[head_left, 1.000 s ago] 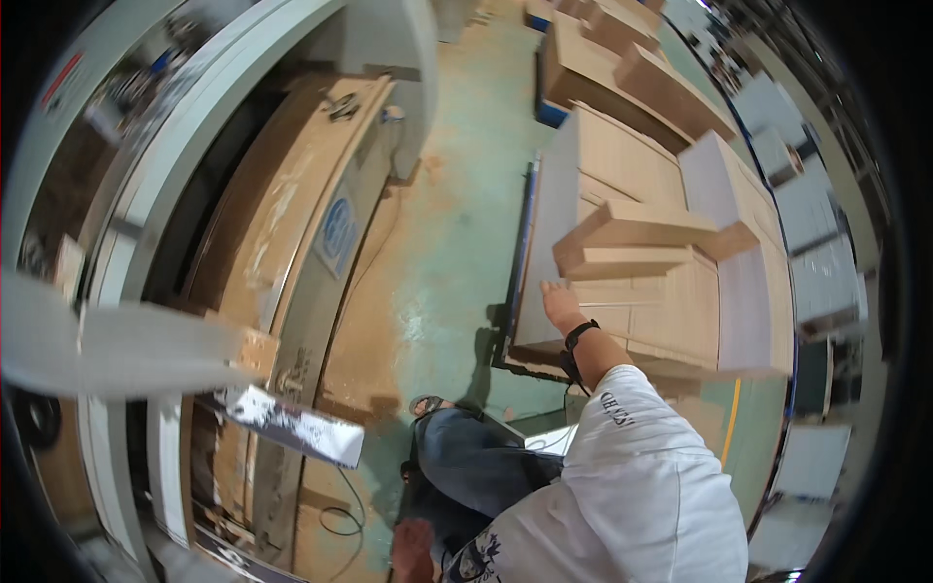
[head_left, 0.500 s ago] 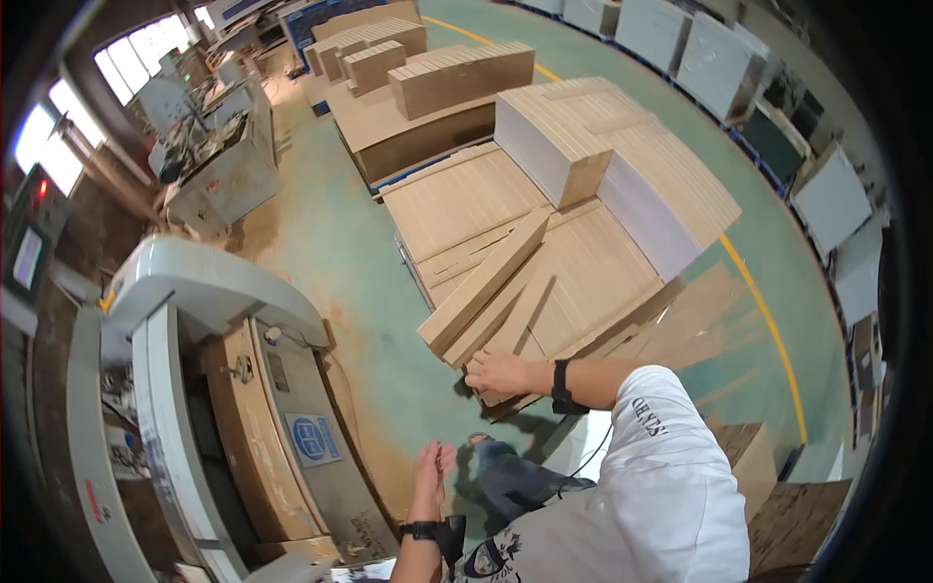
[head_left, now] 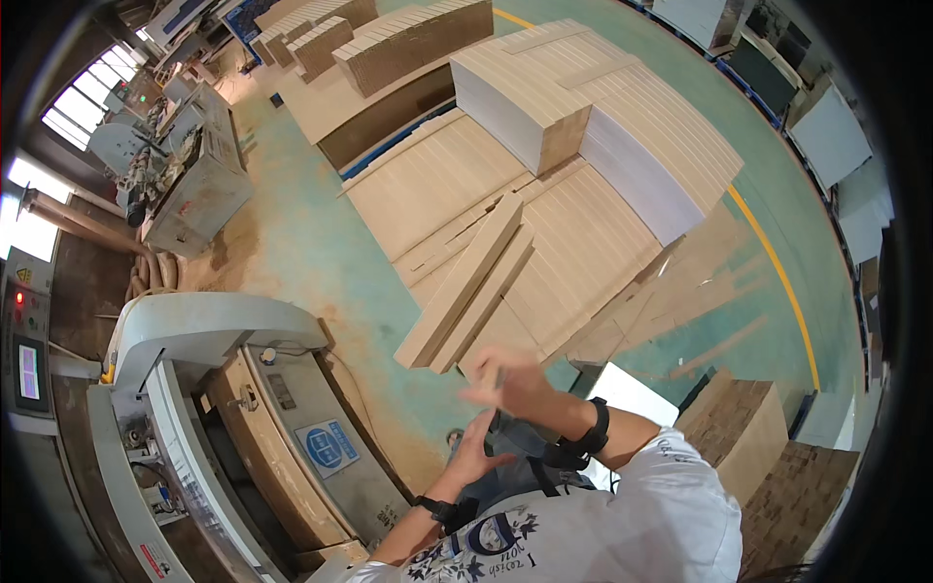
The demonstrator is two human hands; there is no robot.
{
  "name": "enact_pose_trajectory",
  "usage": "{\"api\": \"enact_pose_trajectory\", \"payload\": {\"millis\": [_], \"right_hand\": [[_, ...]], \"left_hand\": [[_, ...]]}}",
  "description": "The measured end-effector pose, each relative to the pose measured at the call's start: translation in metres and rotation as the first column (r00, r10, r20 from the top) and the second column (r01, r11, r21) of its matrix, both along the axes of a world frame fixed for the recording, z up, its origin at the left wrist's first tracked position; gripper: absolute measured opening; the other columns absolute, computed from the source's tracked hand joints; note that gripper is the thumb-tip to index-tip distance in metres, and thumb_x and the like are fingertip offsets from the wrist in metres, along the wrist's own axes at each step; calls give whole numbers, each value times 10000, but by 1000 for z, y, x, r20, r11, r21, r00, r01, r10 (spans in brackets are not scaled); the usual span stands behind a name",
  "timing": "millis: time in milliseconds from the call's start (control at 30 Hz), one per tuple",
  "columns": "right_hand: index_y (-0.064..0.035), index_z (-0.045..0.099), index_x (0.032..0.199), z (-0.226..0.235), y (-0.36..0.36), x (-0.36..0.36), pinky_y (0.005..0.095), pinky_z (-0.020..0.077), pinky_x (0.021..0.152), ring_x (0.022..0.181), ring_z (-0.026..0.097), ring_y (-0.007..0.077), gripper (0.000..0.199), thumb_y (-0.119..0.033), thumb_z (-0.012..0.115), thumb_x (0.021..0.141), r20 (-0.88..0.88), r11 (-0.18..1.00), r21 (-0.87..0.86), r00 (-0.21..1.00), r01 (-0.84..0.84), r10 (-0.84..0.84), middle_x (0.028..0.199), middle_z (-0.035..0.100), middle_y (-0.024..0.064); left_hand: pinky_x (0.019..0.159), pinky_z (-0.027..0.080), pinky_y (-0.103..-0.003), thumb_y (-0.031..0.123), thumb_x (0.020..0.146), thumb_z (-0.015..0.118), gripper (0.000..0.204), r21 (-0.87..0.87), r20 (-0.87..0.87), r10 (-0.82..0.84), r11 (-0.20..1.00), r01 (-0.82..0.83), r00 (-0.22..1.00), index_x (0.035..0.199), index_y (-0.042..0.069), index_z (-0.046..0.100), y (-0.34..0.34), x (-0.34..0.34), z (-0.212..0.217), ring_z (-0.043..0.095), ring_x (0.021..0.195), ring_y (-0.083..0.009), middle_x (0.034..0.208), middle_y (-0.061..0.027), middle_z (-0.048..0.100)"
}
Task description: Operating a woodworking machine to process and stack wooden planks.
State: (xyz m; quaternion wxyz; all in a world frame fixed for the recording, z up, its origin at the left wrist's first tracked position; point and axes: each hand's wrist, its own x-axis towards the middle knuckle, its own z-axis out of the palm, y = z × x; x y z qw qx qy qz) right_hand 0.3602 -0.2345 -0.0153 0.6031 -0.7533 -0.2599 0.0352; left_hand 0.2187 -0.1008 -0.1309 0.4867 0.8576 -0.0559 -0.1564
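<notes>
My right hand [head_left: 513,381] is raised just off the near end of the wooden strips, smeared by motion. Its fingers are closed about a narrow greyish edge that I cannot make out clearly. Below and left of it, my left hand [head_left: 474,453] is open, thumb apart from the fingers, apparently holding nothing. A thick, pale wooden strip [head_left: 465,282] lies slantwise on the flat layer of boards [head_left: 607,233], its near end jutting over the edge. Alongside it on the right lies a narrower strip [head_left: 486,303].
A tall curved stack of pale boards [head_left: 671,131] stands on the layer's far right. Behind are more curved stacks [head_left: 413,49]. At my left is a grey machine [head_left: 224,321] with a lit control panel [head_left: 29,374]. Brown stacked blocks [head_left: 729,423] stand at right.
My right hand has lifted from the strips and come toward my left hand, which has risen. Fewer separate strips show fanned out on the boards. The view has turned slightly.
</notes>
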Motion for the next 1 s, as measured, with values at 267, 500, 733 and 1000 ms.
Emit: {"api": "enact_pose_trajectory", "payload": {"millis": [267, 500, 733, 1000], "right_hand": [[-51, 480, 855, -31, -68, 77, 232, 420, 524, 590, 506, 93, 135, -179, 488, 895, -665, 684, 205, 612, 700, -427, 692, 509, 15], [-21, 521, 1054, -85, -48, 174, 278, 457, 592, 739, 559, 148, 285, -243, 543, 877, -498, 876, -5, 759, 483, -421, 824, 563, 49], [-20, 547, 1024, -155, -47, 262, 295, 457, 698, 816, 557, 151, 286, -223, 596, 828, -263, 844, -252, 806, 474, -531, 905, 596, 55], [-61, 477, 1136, -171, -40, 276, 308, 392, 850, 998, 500, 227, 504, -385, 631, 781, -451, 864, -297, 739, 406, -501, 1173, 514, 108]], "left_hand": [[734, 453, -327, 205, 827, 596, 292, 40, -137, 146, 989, -142, 980, 1031, 1, 553, 47, -10, -21, 598, 815, -228, 921, -148, 595], [575, 501, -254, 60, 778, 652, 234, -328, -497, 342, 777, -537, 798, 946, 62, 490, 112, 48, 5, 587, 768, -122, 820, -79, 614], [593, 502, -272, 90, 777, 662, 277, -417, -458, 688, 393, -820, 563, 952, 38, 454, 125, 93, -34, 561, 642, -141, 759, -52, 548], [655, 463, -338, 502, 831, 519, 603, -253, -456, 761, 386, -887, 461, 1187, 46, 347, 123, 93, -67, 523, 883, -181, 940, -86, 513]]}}
